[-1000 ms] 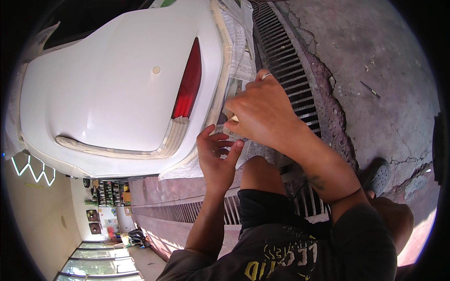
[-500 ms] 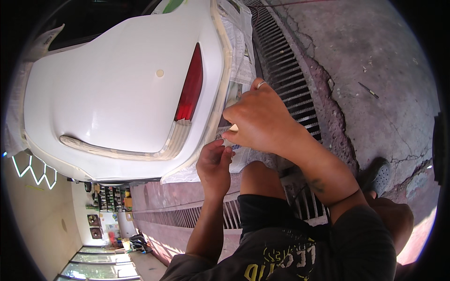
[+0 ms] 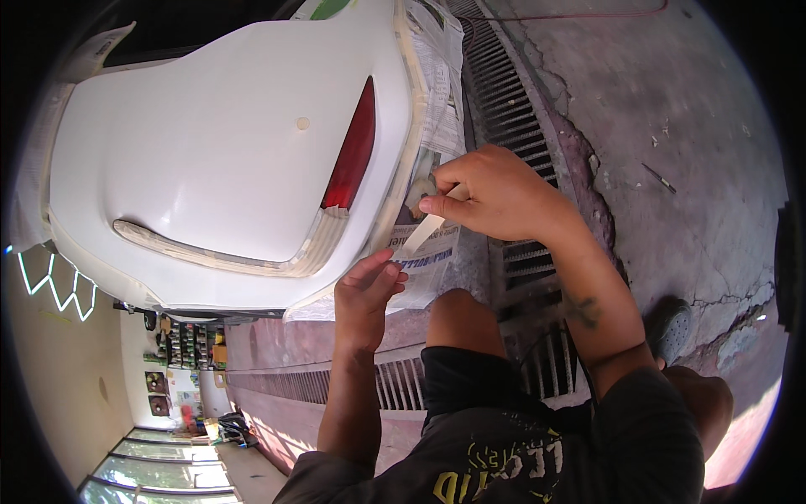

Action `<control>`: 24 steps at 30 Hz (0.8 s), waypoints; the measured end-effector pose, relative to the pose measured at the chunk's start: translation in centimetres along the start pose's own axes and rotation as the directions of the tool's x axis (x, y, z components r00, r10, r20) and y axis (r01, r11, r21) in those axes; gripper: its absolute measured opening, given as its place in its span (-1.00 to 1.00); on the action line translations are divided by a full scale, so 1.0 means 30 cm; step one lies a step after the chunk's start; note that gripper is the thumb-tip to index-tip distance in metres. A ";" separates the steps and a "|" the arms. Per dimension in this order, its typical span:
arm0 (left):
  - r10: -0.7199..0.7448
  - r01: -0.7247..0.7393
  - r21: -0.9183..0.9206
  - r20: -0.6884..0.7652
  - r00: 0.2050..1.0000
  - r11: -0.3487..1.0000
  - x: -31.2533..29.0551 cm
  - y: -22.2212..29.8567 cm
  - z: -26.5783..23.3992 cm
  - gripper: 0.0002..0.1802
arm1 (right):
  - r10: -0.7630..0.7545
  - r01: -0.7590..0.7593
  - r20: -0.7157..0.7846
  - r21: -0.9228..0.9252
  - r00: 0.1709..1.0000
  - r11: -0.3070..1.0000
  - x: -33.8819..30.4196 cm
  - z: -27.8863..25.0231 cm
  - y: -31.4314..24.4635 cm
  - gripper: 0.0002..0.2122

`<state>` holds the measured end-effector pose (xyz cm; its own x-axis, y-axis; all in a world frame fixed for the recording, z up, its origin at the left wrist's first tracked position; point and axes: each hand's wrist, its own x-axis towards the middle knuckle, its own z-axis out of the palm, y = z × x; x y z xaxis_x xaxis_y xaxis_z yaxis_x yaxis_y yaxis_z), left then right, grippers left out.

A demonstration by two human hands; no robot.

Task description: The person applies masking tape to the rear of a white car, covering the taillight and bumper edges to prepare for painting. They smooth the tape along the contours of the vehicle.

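Note:
A short strip of cream masking tape (image 3: 424, 233) is stretched between my hands, in front of the newspaper. My left hand (image 3: 363, 302) pinches its lower end between thumb and fingertips. At the upper end my right hand (image 3: 510, 197) is closed on the tape, palm down; whether a roll sits inside that hand is hidden. Just left of both hands is a white car body panel (image 3: 210, 160) with a long red reflector (image 3: 351, 155). Tape covers the reflector's lower end and a curved strip (image 3: 227, 258) below it. Newspaper (image 3: 441, 101) is taped along the panel's right edge.
A slotted drain grate (image 3: 512, 109) runs beside the newspaper, next to cracked concrete (image 3: 714, 151). A thin pen-like tool (image 3: 659, 177) lies on that floor. My bent knee (image 3: 466, 319) is below my hands. Shelves with several containers (image 3: 191, 344) stand at the lower left.
My right hand has moved up and right, away from my left, and a length of tape now shows between them. My left hand has shifted slightly left and down.

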<state>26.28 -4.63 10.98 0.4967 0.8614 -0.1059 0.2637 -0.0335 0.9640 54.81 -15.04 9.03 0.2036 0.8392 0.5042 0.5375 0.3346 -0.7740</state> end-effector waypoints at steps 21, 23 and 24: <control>-0.091 0.123 -0.242 0.140 0.986 0.962 0.022 -0.154 -0.123 -0.87 | -0.120 0.101 -0.057 -0.259 0.991 0.960 -0.058 0.170 -0.057 -0.67; -0.114 0.147 -0.278 0.131 0.985 0.949 0.001 -0.189 -0.155 -0.87 | -0.145 0.135 -0.024 -0.258 0.989 0.957 -0.038 0.195 -0.091 -0.69; -0.109 0.159 -0.325 0.167 0.980 0.932 -0.003 -0.212 -0.169 -0.88 | -0.158 0.158 0.024 -0.296 0.987 0.942 -0.021 0.201 -0.109 -0.69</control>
<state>20.37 -1.94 6.08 0.5964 0.7629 -0.2494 0.0557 0.2706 0.9611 47.98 -14.07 8.93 0.0964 0.7856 0.6112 0.7811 0.3209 -0.5357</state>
